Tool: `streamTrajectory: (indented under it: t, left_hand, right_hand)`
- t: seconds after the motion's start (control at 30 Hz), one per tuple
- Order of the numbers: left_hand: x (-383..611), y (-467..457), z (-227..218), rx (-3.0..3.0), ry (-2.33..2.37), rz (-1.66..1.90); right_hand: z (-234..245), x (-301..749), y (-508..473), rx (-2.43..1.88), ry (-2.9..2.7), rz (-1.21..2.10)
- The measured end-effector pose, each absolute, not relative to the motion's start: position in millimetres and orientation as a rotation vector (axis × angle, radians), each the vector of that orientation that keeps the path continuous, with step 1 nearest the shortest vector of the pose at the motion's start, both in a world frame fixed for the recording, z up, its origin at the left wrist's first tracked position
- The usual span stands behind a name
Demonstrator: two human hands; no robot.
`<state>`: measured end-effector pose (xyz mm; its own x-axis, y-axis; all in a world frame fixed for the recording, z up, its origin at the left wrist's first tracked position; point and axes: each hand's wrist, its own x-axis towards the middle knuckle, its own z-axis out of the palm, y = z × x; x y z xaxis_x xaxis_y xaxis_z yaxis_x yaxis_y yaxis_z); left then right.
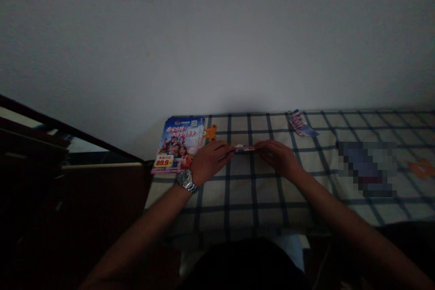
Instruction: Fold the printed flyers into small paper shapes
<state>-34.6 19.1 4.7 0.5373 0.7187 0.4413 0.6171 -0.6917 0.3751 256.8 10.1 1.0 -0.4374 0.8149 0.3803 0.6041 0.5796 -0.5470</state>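
Between my two hands is a narrow strip of folded, printed paper [244,148], held level just above the checked cloth. My left hand [212,159], with a metal watch [186,181] on its wrist, pinches the strip's left end. At the right end, the fingers of my right hand [277,156] pinch it too. A stack of printed flyers [178,142] lies left of my left hand, close to the wall. Farther right, near the wall, rests a folded, crumpled-looking piece of printed paper [302,123].
The checked cloth [238,208] covers a long surface running along a pale wall [217,45]. On the right lies a pixelated dark object [367,167] that I cannot make out. Dark furniture with a slanted rail [68,129] stands at the left.
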Motion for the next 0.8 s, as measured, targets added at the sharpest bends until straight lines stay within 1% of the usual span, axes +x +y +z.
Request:
streamTrajectory:
  t: [0.1, 0.17, 0.33, 0.47, 0.6, 0.73, 0.8]
  left_hand:
    - [-32, 19, 14, 2.495, 1.214, 0.898]
    - [-31, 22, 17, 2.419, 1.272, 0.899]
    - [-29, 34, 12, 2.268, 1.330, 0.717]
    - [-26, 39, 3, 2.315, 1.367, 0.614]
    - [-23, 37, -3, 2.436, 1.425, 0.606]
    - [-19, 35, -4, 2.553, 1.464, 0.677]
    - [-19, 35, -3, 2.627, 1.352, 0.697]
  right_hand:
    - [14, 255, 11, -1.162, -2.085, 0.454]
    - [19, 253, 14, -1.228, -2.050, 0.523]
    - [8, 252, 23, -1.361, -2.021, 0.658]
    - [-6, 251, 24, -1.358, -2.081, 0.485]
    - [-8, 245, 14, -1.266, -2.150, 0.260]
    - [-6, 234, -2, -1.090, -2.402, 0.232]
    - [-7, 230, -8, -1.045, -2.484, 0.211]
